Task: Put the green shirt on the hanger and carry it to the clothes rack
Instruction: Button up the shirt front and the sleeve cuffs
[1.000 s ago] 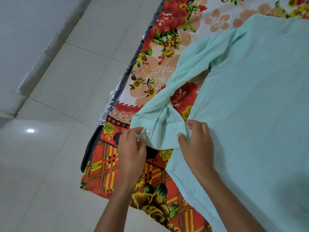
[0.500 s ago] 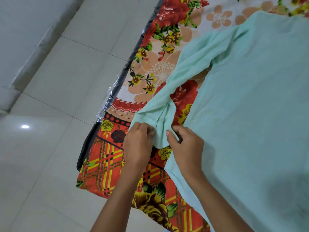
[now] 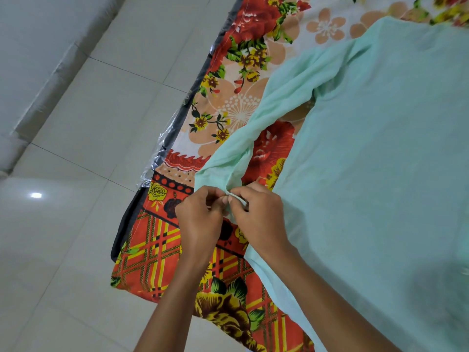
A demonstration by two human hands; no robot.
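The pale green shirt (image 3: 375,153) lies spread flat over the right part of a bed with a floral sheet. One sleeve (image 3: 256,118) runs diagonally down to the left, ending in a cuff near the bed's corner. My left hand (image 3: 200,219) and my right hand (image 3: 258,217) are side by side at that cuff, fingertips pinching its edge together. The cuff itself is mostly hidden under my fingers. No hanger is in view.
The bed (image 3: 157,250) has a red, orange and yellow flowered sheet, with clear plastic and a dark mattress edge (image 3: 162,151) along its left side. White floor tiles (image 3: 76,174) fill the left half. A pale wall base (image 3: 38,80) runs along the upper left.
My two hands have closed in on each other along the cuff, from apart at its ends to touching at its middle. The cuff is now bunched between my fingers.
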